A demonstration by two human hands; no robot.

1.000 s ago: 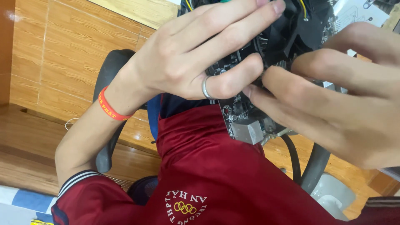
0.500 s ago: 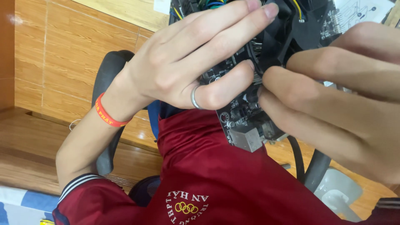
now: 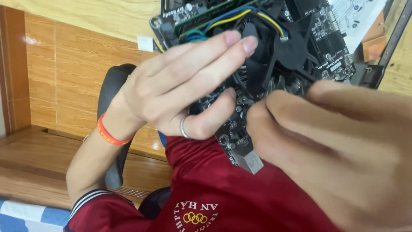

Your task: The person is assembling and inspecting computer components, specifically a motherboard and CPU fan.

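A black computer motherboard [image 3: 319,36] with a round black cooler fan [image 3: 274,56] and coloured wires is held up over my lap. My left hand [image 3: 180,86], with a silver ring and an orange wristband, grips the board's left side, fingers on the fan and thumb on the lower edge. My right hand [image 3: 339,146] is close to the camera and blurred; its fingertips press on the board just below the fan. A silver port block [image 3: 248,161] sticks out at the board's bottom corner.
I sit on a black office chair [image 3: 112,129] in a dark red shirt [image 3: 240,193]. Wooden floor and a wooden step [image 3: 38,159] lie to the left. A printed sheet [image 3: 356,15] and a dark case edge [image 3: 388,41] are at the top right.
The view and board have shifted, so more of the fan and wires shows. My right hand has come nearer the camera, its fingertips staying at the fan's lower edge.
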